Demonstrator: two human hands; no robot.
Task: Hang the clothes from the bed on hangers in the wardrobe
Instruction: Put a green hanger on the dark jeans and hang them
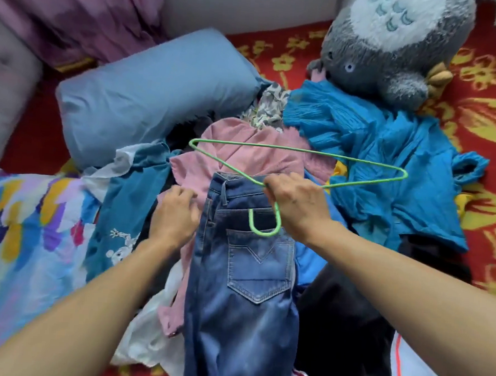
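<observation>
bedroom, bed (495, 57), pillow (148, 94), plush toy (395, 42)

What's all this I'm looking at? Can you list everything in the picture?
hanger: 1, green wire, above the jeans
jeans: 1, blue denim, middle of the pile
pink garment: 1, pink, under the jeans
crinkled garment: 1, bright blue, right of the pile
pillow: 1, pale blue, upper left
plush toy: 1, grey and white, top right
bed cover: 1, red with yellow flowers, beneath everything
left hand: 1, fingers curled at the jeans' left edge
right hand: 1, grips the hanger's neck
</observation>
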